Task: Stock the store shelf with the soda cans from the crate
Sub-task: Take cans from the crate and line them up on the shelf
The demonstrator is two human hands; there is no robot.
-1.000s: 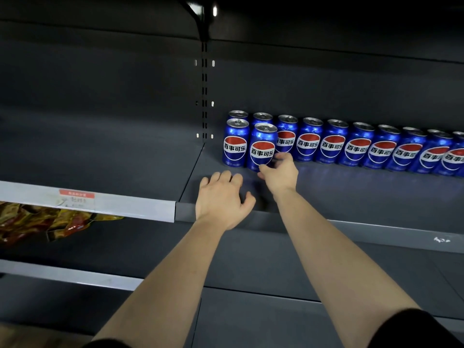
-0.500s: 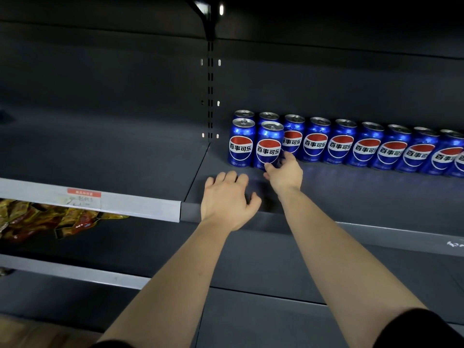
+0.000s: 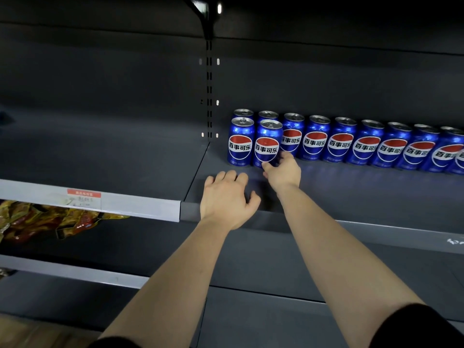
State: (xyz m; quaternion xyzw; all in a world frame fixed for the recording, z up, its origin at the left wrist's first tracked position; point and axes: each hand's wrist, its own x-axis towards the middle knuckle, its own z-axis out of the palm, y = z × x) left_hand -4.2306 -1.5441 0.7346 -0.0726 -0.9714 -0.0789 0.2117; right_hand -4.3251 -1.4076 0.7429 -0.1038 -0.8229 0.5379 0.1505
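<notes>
Blue soda cans stand upright on the dark shelf (image 3: 351, 197). A back row of cans (image 3: 365, 146) runs to the right edge. Two cans stand in front at the left end: one (image 3: 240, 143) at the far left and a second (image 3: 267, 144) beside it. My right hand (image 3: 283, 170) is at the base of that second can, thumb at its front bottom edge and fingers against its lower right side. My left hand (image 3: 227, 199) rests palm down on the shelf's front part, fingers spread, holding nothing. The crate is out of view.
A slotted upright post (image 3: 209, 91) divides the shelving just left of the cans. The left shelf bay has a grey price rail (image 3: 125, 204) with a red label. Orange snack bags (image 3: 50, 222) lie on the lower left shelf. Another dark shelf runs below.
The second front can has been slid back level with its left neighbour, my right hand staying at its base. My left hand has hardly moved. The view has shifted slightly.
</notes>
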